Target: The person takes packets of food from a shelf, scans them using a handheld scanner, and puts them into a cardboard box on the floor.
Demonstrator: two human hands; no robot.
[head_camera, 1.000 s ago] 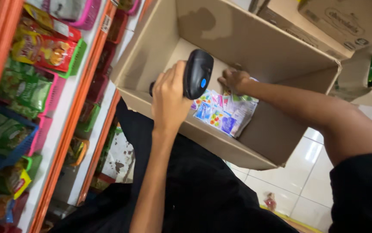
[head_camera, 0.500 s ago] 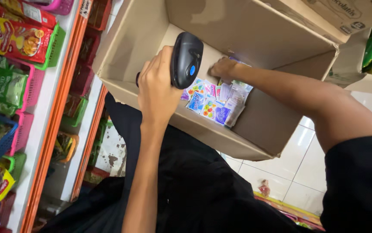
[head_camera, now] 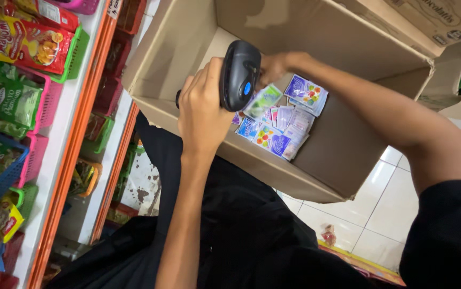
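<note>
Aiming into the cardboard box [head_camera: 187, 59], the left hand [head_camera: 204, 107] clenches a black scanner [head_camera: 239, 75] while the right hand [head_camera: 276, 64] grasps a sachet [head_camera: 262, 100] from the pile near the box's right wall, presenting it beneath the scanner head.

open carton [head_camera: 343, 155], sachets [head_camera: 281, 120] inside

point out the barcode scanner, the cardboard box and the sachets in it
barcode scanner [head_camera: 239, 75], head view, on its black head
cardboard box [head_camera: 171, 45], head view, on its left inner wall
sachets [head_camera: 281, 126], head view, middle of the pile
</note>
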